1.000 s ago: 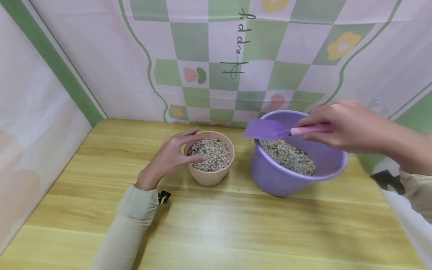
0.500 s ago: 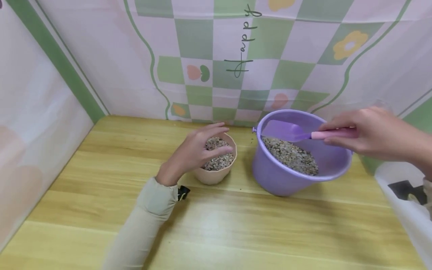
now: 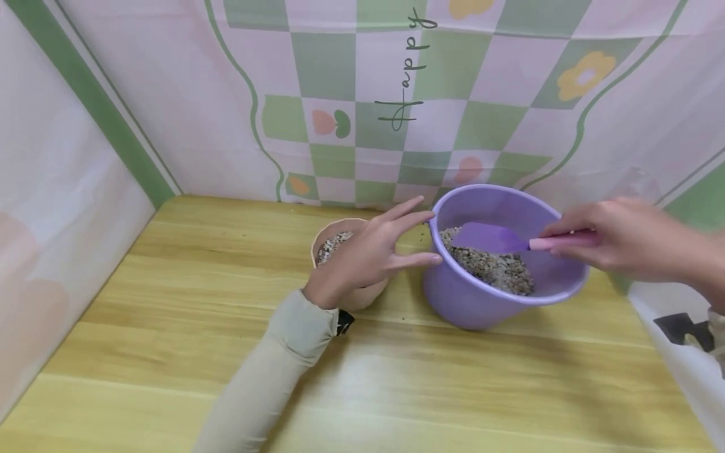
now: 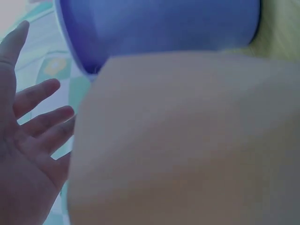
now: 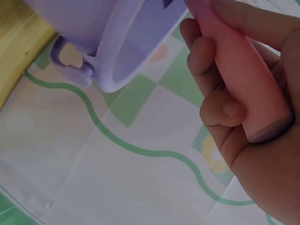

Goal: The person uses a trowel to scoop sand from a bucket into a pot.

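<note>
My right hand (image 3: 629, 236) grips the pink handle (image 5: 248, 79) of a small shovel (image 3: 489, 238) with a purple blade. That blade is inside a lilac bucket (image 3: 481, 302), low over the grey-brown gravel (image 3: 498, 270). My left hand (image 3: 379, 248) reaches over a peach flowerpot (image 3: 370, 296), fingers spread, with its fingertips right at the bucket's near-left rim. Gravel shows in the pot, though hand and wrist cover much of its opening. Up close in the left wrist view, the pot's wall (image 4: 187, 140) hides part of the bucket.
Both containers stand on a wood-grain table (image 3: 340, 390). Behind them hangs a checked green-and-white cloth (image 3: 391, 113) with lettering. The bucket's handle (image 5: 70, 70) hangs at its side in the right wrist view. White cloth (image 3: 668, 352) lies beyond the table's right edge.
My left hand has moved right, from the flowerpot's rim across to the bucket's rim. My right hand has brought the shovel from above the bucket's left rim down into it, over the gravel.
</note>
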The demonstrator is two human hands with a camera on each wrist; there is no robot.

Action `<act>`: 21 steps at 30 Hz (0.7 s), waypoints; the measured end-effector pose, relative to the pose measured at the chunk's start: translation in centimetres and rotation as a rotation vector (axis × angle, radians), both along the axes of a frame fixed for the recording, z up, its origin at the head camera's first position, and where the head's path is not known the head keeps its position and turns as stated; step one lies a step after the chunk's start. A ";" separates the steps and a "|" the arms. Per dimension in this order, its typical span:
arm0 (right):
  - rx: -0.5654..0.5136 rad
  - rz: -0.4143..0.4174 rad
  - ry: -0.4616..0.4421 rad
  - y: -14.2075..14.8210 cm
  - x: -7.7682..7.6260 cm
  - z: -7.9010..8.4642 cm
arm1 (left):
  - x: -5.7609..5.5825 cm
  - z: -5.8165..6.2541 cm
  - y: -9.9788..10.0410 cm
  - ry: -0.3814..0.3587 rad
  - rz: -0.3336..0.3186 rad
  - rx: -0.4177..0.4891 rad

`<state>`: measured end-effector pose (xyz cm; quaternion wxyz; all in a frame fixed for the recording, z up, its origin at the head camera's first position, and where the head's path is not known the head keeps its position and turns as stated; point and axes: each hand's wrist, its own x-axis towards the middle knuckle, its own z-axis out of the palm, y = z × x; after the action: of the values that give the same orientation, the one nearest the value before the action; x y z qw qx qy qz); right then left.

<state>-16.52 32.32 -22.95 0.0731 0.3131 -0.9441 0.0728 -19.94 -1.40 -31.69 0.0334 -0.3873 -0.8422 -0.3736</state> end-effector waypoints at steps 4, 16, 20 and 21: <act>0.069 -0.006 -0.024 0.4 -0.1 -0.3 | -0.3 -0.2 1.3 -0.029 -0.017 -0.062; 0.145 -0.056 -0.132 0.4 0.0 -0.3 | -0.3 -0.6 2.9 0.019 -0.003 -0.167; 0.156 -0.060 -0.169 0.9 -0.1 -0.2 | -0.3 -0.5 3.1 0.035 0.017 -0.176; 0.164 -0.069 -0.188 1.1 -0.1 -0.1 | -0.2 -0.5 3.1 0.031 0.019 -0.179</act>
<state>-16.58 33.38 -23.08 -0.0392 0.2772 -0.9598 0.0219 -20.19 1.75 -32.20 0.0154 -0.3867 -0.8751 -0.2906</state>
